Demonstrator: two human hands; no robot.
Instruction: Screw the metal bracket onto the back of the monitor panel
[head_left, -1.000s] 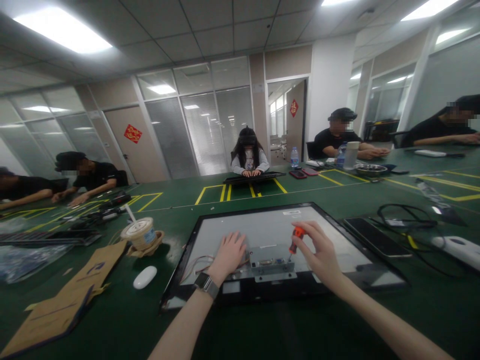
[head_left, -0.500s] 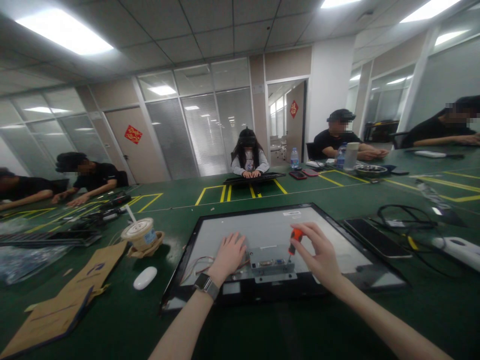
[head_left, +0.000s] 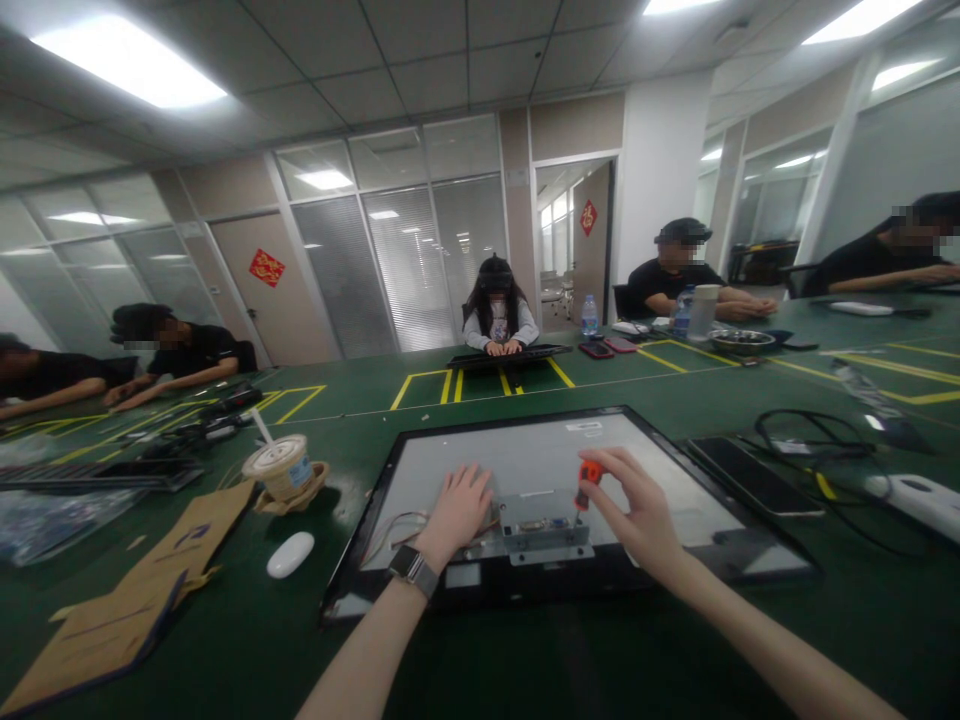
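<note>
A flat display panel (head_left: 660, 465) with a black frame lies back side up in front of me. Near its front edge sits a metal bracket (head_left: 551, 545) with port connectors (head_left: 541, 525) on it. My right hand (head_left: 636, 500) pinches the handle of a red and black screwdriver (head_left: 589, 482), held nearly upright, its tip at the right end of the bracket by the blue port. My left hand (head_left: 459, 508) rests flat with fingers spread on the panel, left of the bracket. Thin wires (head_left: 394, 530) run out from beneath it.
To the left are a lidded drink cup (head_left: 279, 468), a white oval case (head_left: 291, 555) and a brown paper bag (head_left: 142, 600). A black phone (head_left: 754, 475), cables (head_left: 817, 440) and a white device (head_left: 922, 505) lie to the right. Several people sit around the green table.
Almost nothing differs. The screwdriver handle shows a slightly different face between my right fingers, while its tip stays at the bracket. My left hand has not moved.
</note>
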